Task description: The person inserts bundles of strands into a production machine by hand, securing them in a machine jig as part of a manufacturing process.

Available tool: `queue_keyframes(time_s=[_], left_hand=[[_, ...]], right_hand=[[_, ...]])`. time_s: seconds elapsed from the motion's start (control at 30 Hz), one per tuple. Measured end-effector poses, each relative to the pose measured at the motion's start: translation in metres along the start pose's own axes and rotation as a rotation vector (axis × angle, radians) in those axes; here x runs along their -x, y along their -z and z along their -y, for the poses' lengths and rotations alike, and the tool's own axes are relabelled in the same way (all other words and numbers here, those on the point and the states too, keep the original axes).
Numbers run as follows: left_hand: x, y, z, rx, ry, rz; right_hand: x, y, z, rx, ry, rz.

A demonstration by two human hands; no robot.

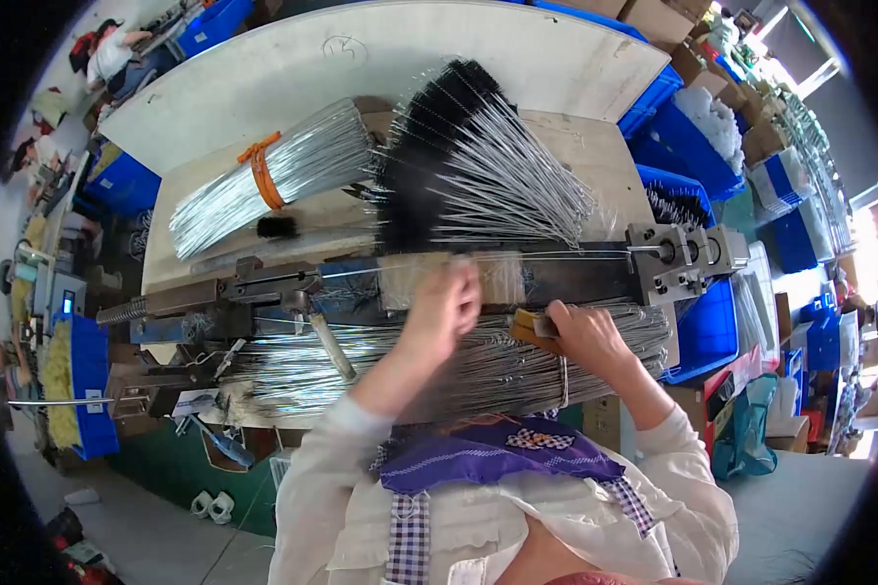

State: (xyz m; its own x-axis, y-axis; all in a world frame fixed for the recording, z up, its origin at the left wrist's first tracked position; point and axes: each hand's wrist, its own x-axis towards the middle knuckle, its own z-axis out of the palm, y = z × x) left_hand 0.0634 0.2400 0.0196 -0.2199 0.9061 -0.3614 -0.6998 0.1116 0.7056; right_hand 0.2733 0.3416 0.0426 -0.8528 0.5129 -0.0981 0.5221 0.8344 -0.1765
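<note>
My left hand [446, 307] is raised and blurred over the long metal machine [361, 283], fingers closed near a thin wire [556, 255] stretched along it; whether it grips the wire is unclear. My right hand [583, 336] rests on a loose heap of straight steel wires [380, 370] in front of me and holds a small wooden block [534, 327]. Behind the machine lies a fan of finished black bristle brushes on wire stems [458, 166].
A bundle of wires tied with an orange band [263, 175] lies at the back left on the wooden bench [595, 146]. Blue crates [693, 146] stand to the right, another with yellow fibre [68, 380] on the left. A person sits far back left.
</note>
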Motion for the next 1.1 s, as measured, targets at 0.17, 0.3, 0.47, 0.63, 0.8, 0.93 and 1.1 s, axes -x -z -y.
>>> queue_keyframes(time_s=[0.17, 0.3, 0.47, 0.63, 0.8, 0.93, 1.1], left_hand=[[0.04, 0.044, -0.026, -0.107, -0.324, -0.323], [0.041, 0.039, -0.035, -0.154, -0.269, -0.329], [0.05, 0.046, -0.032, -0.084, -0.238, -0.307], [0.057, 0.046, -0.029, -0.056, -0.245, -0.261], [0.047, 0.038, -0.023, -0.077, -0.181, -0.088], [0.043, 0.028, -0.028, 0.435, -0.169, 0.035], [0.056, 0.044, -0.047, 0.758, -0.234, 0.089]], right_hand=[[-0.048, 0.055, 0.032, -0.321, 0.32, -0.561], [-0.139, 0.042, 0.061, -0.343, 0.43, -0.435], [-0.144, 0.021, 0.093, -0.334, 0.599, -0.154], [-0.131, 0.056, 0.089, -0.546, 0.505, -0.026], [-0.152, 0.072, 0.078, -1.001, 0.165, 0.524], [-0.164, 0.053, 0.052, -0.021, 0.782, -0.143], [-0.151, 0.068, 0.047, -0.215, 0.304, -0.244]])
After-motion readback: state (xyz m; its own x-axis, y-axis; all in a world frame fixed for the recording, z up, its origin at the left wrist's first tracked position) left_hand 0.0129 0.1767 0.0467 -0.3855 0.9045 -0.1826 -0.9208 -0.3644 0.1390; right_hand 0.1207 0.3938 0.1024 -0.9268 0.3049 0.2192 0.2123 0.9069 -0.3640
